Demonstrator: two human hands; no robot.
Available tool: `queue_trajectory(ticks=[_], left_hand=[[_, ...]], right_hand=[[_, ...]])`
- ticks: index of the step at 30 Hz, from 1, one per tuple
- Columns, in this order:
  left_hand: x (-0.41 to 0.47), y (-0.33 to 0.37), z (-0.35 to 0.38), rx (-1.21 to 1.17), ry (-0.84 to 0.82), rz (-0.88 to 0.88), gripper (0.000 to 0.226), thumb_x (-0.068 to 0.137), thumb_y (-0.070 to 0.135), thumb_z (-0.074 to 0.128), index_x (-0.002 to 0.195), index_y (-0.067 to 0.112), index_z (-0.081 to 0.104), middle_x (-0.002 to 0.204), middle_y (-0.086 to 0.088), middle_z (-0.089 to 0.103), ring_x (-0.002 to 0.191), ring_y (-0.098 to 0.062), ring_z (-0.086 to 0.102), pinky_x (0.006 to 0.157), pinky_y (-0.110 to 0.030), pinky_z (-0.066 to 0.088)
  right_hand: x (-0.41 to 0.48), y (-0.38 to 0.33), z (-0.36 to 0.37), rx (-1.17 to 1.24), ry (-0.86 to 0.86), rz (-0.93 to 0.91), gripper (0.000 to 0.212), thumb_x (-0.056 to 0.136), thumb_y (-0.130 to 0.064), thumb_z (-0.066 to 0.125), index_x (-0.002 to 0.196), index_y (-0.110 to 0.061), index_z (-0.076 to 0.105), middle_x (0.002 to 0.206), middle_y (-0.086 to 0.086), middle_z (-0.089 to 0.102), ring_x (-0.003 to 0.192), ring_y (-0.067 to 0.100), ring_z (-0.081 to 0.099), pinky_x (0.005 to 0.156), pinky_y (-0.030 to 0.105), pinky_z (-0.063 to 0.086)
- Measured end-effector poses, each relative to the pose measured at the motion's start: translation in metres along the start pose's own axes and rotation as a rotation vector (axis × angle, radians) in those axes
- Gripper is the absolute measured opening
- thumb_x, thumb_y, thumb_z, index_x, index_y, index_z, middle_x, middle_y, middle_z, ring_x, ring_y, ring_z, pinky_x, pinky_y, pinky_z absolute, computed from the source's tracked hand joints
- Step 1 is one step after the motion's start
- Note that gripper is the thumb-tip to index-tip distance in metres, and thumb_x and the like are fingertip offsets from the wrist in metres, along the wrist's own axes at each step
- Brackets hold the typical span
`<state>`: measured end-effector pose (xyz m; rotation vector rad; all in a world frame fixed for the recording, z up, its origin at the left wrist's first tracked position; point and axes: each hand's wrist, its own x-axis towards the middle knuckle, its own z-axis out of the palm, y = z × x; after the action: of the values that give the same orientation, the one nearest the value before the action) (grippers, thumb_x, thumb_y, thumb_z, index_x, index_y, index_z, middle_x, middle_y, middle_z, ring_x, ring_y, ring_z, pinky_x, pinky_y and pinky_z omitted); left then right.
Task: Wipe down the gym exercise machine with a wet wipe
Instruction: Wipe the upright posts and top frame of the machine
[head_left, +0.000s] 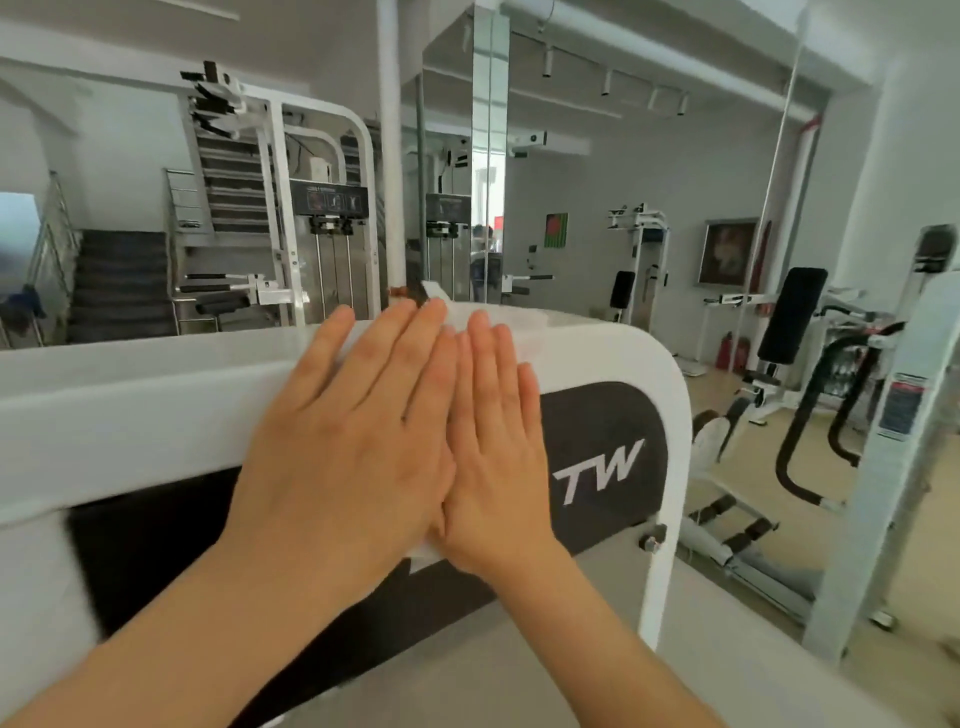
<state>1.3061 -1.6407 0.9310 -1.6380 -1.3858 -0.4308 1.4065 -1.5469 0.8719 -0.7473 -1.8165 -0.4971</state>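
A white exercise machine frame (130, 410) with a rounded top corner and a black panel (602, 467) marked "TW" fills the middle of the head view. A white wet wipe (514, 325) is draped over the frame's top edge. My left hand (353, 447) and my right hand (493, 447) lie flat, side by side, pressing the wipe against the frame. Fingers of both hands are stretched out and point up. Most of the wipe is hidden under the hands; a small bit shows below them.
A white cable machine (291, 218) with a weight stack stands behind, next to a white pillar (390, 156) and a mirror wall (623, 182). A black-padded seat machine (789, 322) stands at the right on the tan floor. Stairs (119, 286) are at the far left.
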Motion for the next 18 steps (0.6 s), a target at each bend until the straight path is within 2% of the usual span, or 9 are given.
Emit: queue_trajectory(ticks=[2,6,8,10,12,14,16,18], left_hand=[[0.016,0.025,0.008,-0.022,-0.008,0.004,0.057,0.093,0.030,0.034,0.143,0.002,0.040,0.150,-0.019,0.038,0.140,-0.034,0.034,0.115,-0.054,0.020],[0.043,0.071,0.027,-0.012,0.001,0.017,0.053,0.091,0.026,0.041,0.140,0.005,0.047,0.151,-0.022,0.035,0.141,-0.037,0.031,0.116,-0.055,0.020],[0.058,0.093,0.037,-0.002,0.013,0.009,0.053,0.091,0.025,0.041,0.140,0.006,0.048,0.152,-0.022,0.033,0.143,-0.037,0.027,0.117,-0.054,0.017],[0.071,0.115,0.047,0.008,0.000,0.037,0.055,0.092,0.027,0.038,0.143,0.007,0.044,0.155,-0.020,0.028,0.145,-0.035,0.022,0.118,-0.053,0.015],[0.079,0.135,0.061,0.044,-0.022,0.096,0.056,0.095,0.030,0.035,0.146,0.008,0.039,0.157,-0.019,0.024,0.147,-0.034,0.017,0.119,-0.053,0.012],[0.080,0.146,0.075,0.104,-0.041,0.136,0.057,0.097,0.031,0.035,0.149,0.008,0.033,0.159,-0.018,0.018,0.148,-0.033,0.012,0.119,-0.053,0.008],[0.075,0.148,0.086,0.150,-0.043,0.164,0.059,0.097,0.028,0.039,0.151,0.007,0.028,0.159,-0.017,0.015,0.148,-0.031,0.011,0.120,-0.052,0.007],[0.071,0.149,0.092,0.164,-0.025,0.187,0.058,0.097,0.024,0.040,0.150,0.006,0.029,0.159,-0.017,0.016,0.148,-0.031,0.013,0.120,-0.051,0.010]], right_hand=[[0.001,0.047,-0.002,-0.013,0.017,0.054,0.069,0.101,-0.050,0.011,0.153,-0.006,0.004,0.162,0.010,0.001,0.151,0.025,0.000,0.122,0.049,0.007],[-0.001,0.158,-0.010,0.079,0.077,0.474,0.075,0.098,-0.057,0.012,0.155,-0.009,0.005,0.164,0.006,0.003,0.151,0.017,-0.003,0.122,0.050,0.004],[-0.019,0.181,-0.007,0.165,0.063,0.612,0.074,0.097,-0.054,0.015,0.155,-0.009,0.002,0.164,0.005,-0.001,0.150,0.014,-0.007,0.121,0.051,0.004],[-0.047,0.171,-0.001,0.190,0.027,0.587,0.073,0.098,-0.050,0.017,0.155,-0.008,-0.002,0.163,0.005,-0.008,0.150,0.016,-0.012,0.121,0.050,0.002],[-0.081,0.151,0.009,0.151,-0.019,0.408,0.072,0.101,-0.051,0.013,0.154,-0.005,-0.001,0.163,0.013,-0.006,0.151,0.027,-0.006,0.122,0.050,0.003],[-0.102,0.153,0.013,0.091,-0.053,0.281,0.074,0.101,-0.055,0.013,0.154,-0.006,-0.001,0.162,0.015,-0.001,0.151,0.030,0.001,0.122,0.049,0.007],[-0.099,0.179,0.013,0.098,-0.029,0.368,0.075,0.100,-0.056,0.014,0.155,-0.008,-0.002,0.163,0.012,-0.004,0.151,0.026,-0.002,0.122,0.047,0.004],[-0.088,0.205,0.011,0.220,0.038,0.616,0.075,0.099,-0.055,0.016,0.155,-0.008,0.000,0.164,0.011,-0.001,0.151,0.021,-0.002,0.122,0.048,0.001]])
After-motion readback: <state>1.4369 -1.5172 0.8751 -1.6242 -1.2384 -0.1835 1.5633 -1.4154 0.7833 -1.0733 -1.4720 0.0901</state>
